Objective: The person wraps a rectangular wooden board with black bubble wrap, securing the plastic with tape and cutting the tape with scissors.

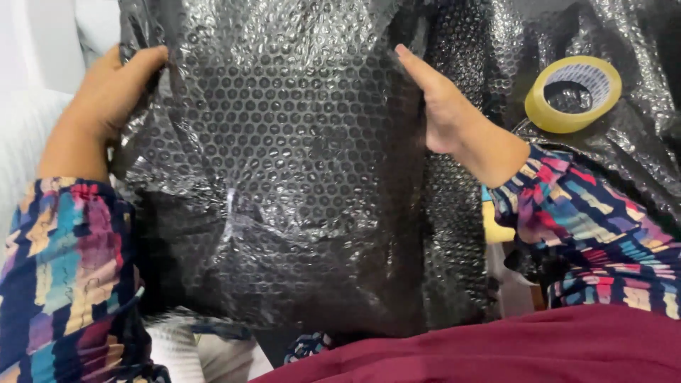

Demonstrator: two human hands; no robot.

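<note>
While I watch the head view, a bundle wrapped in black bubble wrap [298, 177] fills the middle. Left hand [106, 92] grips its left edge, fingers closed on the wrap. Right hand [443, 106] presses flat against its right side. Yellow tape roll [573, 94] lies on the wrap at upper right.

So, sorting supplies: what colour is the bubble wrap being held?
Black and glossy, bubble wrap, seen in the head view.
</note>
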